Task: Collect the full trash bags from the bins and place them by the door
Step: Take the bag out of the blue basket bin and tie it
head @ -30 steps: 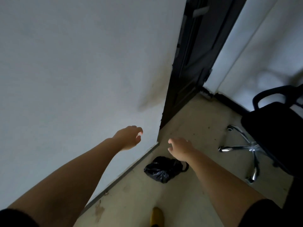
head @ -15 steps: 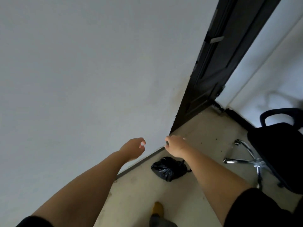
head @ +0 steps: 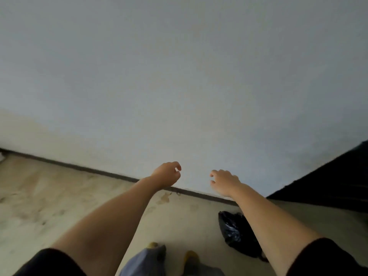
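Note:
A small black trash bag (head: 234,232) lies on the floor near the wall, just left of the dark door (head: 330,182) at the right edge. My right forearm crosses over part of the bag. My left hand (head: 167,173) and my right hand (head: 224,181) are both stretched out in front of me, above the floor, with fingers loosely curled and nothing in them. Neither hand touches the bag.
A pale wall (head: 179,76) fills most of the view, with a dark skirting strip (head: 89,169) along its base. The beige floor (head: 49,206) is stained. My feet in yellow-toed shoes (head: 191,255) show at the bottom.
The view has swung to the left: the door and the bag have slid to the right, and the office chair is out of sight. Both hands stay empty and outstretched.

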`<action>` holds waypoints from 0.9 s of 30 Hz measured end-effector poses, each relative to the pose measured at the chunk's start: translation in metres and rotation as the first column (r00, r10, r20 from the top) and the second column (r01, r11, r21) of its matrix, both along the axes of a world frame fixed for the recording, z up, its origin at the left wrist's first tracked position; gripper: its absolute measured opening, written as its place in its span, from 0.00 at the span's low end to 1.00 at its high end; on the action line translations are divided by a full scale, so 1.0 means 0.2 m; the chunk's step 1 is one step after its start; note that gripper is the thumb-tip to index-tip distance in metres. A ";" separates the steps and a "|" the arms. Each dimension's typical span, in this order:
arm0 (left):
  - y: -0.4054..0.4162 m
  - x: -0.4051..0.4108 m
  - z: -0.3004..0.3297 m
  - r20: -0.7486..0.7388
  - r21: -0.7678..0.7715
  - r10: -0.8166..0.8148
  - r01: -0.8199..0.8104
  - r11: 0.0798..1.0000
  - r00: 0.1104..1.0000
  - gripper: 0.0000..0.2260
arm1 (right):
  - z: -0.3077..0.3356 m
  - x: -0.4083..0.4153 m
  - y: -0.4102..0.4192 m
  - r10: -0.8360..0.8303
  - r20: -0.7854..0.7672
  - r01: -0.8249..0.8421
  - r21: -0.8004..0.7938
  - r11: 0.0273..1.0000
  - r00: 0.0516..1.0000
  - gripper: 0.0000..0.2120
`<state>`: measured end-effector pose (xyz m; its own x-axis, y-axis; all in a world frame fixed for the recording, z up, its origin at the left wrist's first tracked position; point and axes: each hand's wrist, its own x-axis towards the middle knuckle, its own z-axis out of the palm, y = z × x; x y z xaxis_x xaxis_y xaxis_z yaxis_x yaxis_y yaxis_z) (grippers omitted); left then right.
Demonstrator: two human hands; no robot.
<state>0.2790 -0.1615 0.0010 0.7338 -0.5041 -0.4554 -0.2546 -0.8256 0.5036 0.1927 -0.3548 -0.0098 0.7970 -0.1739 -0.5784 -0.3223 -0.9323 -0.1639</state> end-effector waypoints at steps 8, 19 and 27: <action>0.62 -0.37 -0.03 -0.017 0.020 0.457 -0.457 0.889 0.889 0.14 | -0.02 0.14 0.55 0.418 -0.024 -0.418 0.029 0.908 0.908 0.20; 1.57 -1.07 -0.06 -0.037 0.044 0.801 -0.800 0.598 0.597 0.15 | 0.06 -0.07 1.67 0.779 -0.006 -0.779 0.006 0.627 0.627 0.20; 2.27 -1.52 -0.09 -0.024 0.067 0.891 -0.889 0.454 0.453 0.15 | 0.00 -0.43 2.48 0.870 -0.004 -0.869 0.042 0.493 0.493 0.20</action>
